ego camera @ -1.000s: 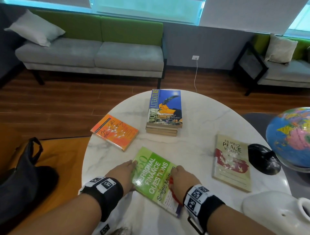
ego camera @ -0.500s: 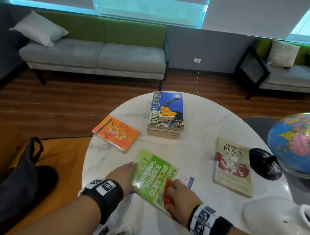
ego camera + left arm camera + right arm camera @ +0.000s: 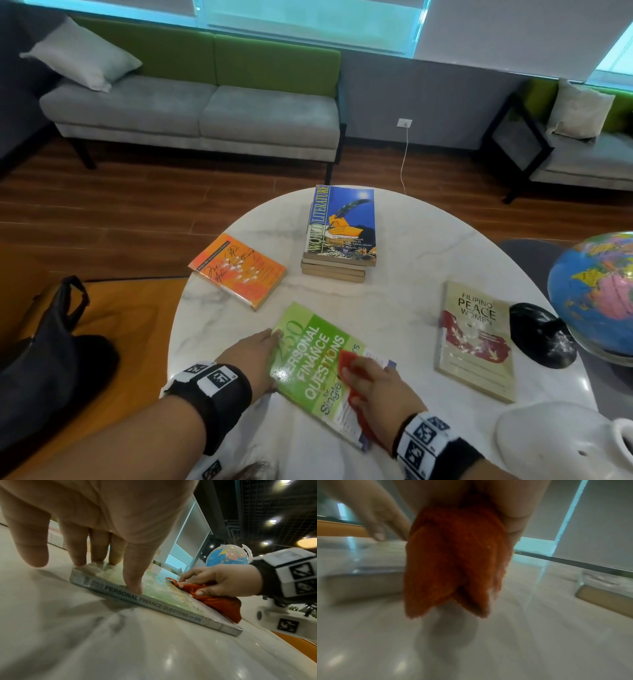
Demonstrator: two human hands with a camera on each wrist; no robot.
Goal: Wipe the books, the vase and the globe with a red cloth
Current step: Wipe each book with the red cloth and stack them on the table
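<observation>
The green book (image 3: 317, 368) is lying flat near the bench's (image 3: 394, 308) near edge, within easy reach of both hands, and it appears to be the one being wiped. The left hand (image 3: 251, 356) is resting at the book's left edge with straight, spread fingers (image 3: 133, 577) pressing down on the cover by the spine, probably so that the book is not sliding under the strokes. The right hand (image 3: 375, 387) is gripping the bunched red cloth (image 3: 217, 601), fingers curled round it, and pressing it onto the cover near the book's right edge. The other books are lying untouched further out: an orange book (image 3: 238, 270) toward the left edge, a stack (image 3: 339, 233) toward the far edge, a beige book (image 3: 476, 339) toward the right. The globe (image 3: 596, 291) is standing beyond the right edge and the white vase (image 3: 561, 442) at the near right corner, both waiting.
</observation>
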